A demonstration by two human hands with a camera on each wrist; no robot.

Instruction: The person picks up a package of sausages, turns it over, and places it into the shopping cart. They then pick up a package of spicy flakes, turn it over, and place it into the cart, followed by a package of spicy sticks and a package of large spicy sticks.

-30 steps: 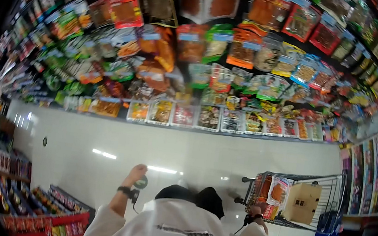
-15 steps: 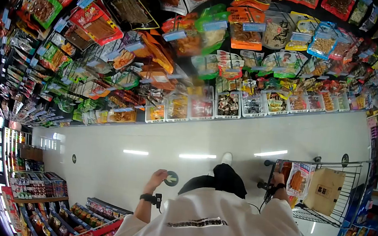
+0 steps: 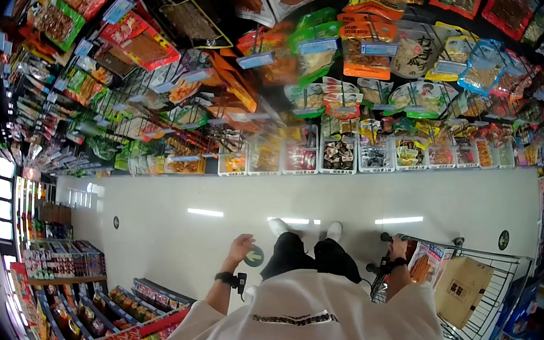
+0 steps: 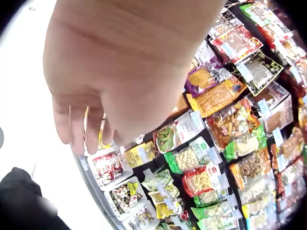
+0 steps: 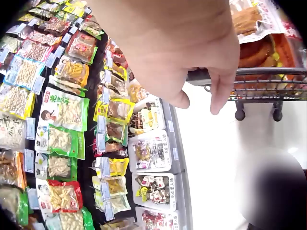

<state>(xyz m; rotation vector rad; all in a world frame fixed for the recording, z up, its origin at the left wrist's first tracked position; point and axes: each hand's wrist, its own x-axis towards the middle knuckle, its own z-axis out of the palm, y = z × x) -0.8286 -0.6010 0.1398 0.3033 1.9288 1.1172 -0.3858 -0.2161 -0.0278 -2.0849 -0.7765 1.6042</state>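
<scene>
Head view: the right hand (image 3: 399, 247) is gripping the shopping cart (image 3: 499, 255) at four o'clock.
Its partly hidden fingers are seemingly curling round the handle (image 5: 197, 75); the left hand (image 3: 241, 248) is hanging near six o'clock, fingers loosely bent, slightly apart.

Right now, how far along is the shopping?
Done: cardboard box and snack packs are in the cart.
In hand: right hand grips the cart; left hand is empty.
Left: possibly more picks from the stocked shelf, but I can't tell how many.
</scene>
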